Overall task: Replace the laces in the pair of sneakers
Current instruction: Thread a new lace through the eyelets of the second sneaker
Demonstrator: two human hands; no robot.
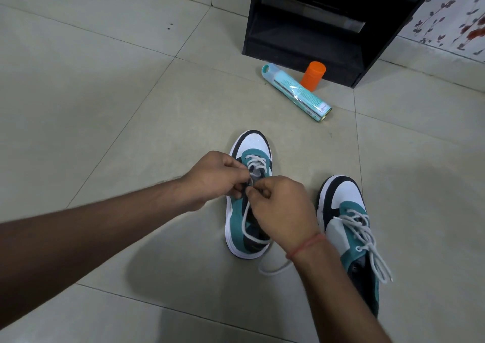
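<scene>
My left hand [215, 178] and right hand [278, 206] meet over the left sneaker [236, 222], each pinching its white lace [256, 163] mid-row. The shoe's long axis runs away from me, toe far, so I judge the next eyelets lie nearer me, under my right hand. The laced sneaker [349, 227] sits just right.
</scene>
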